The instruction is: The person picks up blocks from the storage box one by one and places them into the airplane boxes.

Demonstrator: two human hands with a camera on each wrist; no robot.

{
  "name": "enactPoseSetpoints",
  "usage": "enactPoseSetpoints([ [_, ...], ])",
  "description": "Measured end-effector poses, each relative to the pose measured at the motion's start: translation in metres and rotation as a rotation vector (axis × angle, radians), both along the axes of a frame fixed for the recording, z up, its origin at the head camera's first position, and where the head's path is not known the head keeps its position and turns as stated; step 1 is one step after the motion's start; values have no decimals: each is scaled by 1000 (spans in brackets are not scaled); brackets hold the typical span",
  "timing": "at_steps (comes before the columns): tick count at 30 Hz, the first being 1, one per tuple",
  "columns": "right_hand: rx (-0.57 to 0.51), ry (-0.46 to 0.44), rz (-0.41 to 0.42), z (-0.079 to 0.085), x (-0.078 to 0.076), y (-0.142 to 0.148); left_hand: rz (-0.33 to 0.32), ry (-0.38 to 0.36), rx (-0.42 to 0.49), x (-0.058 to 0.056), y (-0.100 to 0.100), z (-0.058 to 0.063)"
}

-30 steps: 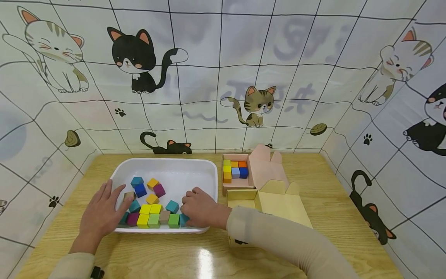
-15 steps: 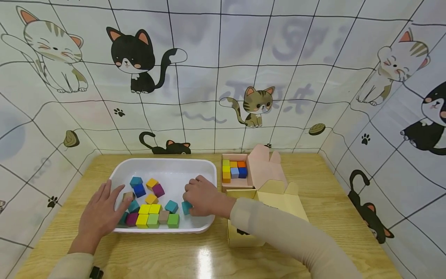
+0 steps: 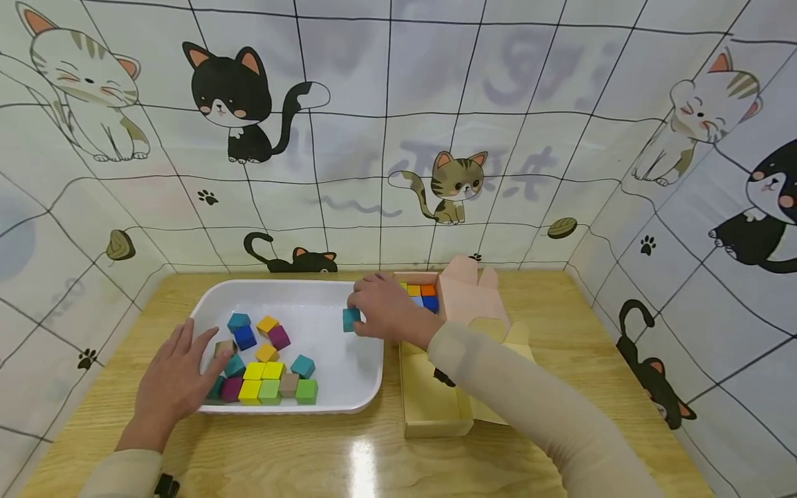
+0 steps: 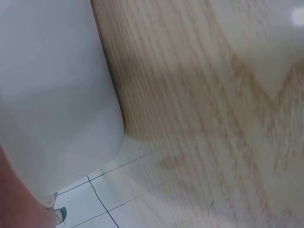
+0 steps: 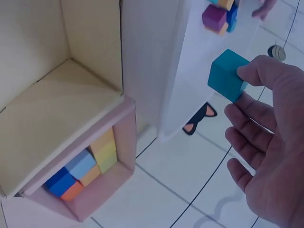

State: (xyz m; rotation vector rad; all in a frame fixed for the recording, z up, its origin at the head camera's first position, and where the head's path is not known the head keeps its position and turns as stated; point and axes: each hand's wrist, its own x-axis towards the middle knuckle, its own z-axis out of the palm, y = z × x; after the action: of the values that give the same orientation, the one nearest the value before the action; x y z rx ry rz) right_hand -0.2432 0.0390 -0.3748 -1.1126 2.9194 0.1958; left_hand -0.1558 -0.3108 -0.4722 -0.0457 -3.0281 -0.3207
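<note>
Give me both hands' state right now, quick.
Left hand: open, at the left end of the white tray.
Right hand: pinching a teal cube.

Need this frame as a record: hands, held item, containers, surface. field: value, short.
left_hand: left hand at the tray's left edge, fingers extended
right_hand: right hand pinches a teal cube between thumb and fingers
tray: white tray, mixed-colour loose cubes mostly toward its left and near side
pink_box: pink box, lid open, holds blue, orange and yellow cubes
yellow_box: yellow box, lid open, nearer the person than the pink box
surface: wood-grain table
</note>
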Motion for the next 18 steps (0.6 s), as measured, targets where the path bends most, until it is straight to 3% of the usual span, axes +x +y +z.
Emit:
enactPoseSetpoints([
  [10, -63, 5, -121, 9, -29, 32, -2, -10, 8, 2, -1, 3],
  [18, -74, -2, -213, 5, -47, 62, -6, -24, 7, 3, 0, 5],
])
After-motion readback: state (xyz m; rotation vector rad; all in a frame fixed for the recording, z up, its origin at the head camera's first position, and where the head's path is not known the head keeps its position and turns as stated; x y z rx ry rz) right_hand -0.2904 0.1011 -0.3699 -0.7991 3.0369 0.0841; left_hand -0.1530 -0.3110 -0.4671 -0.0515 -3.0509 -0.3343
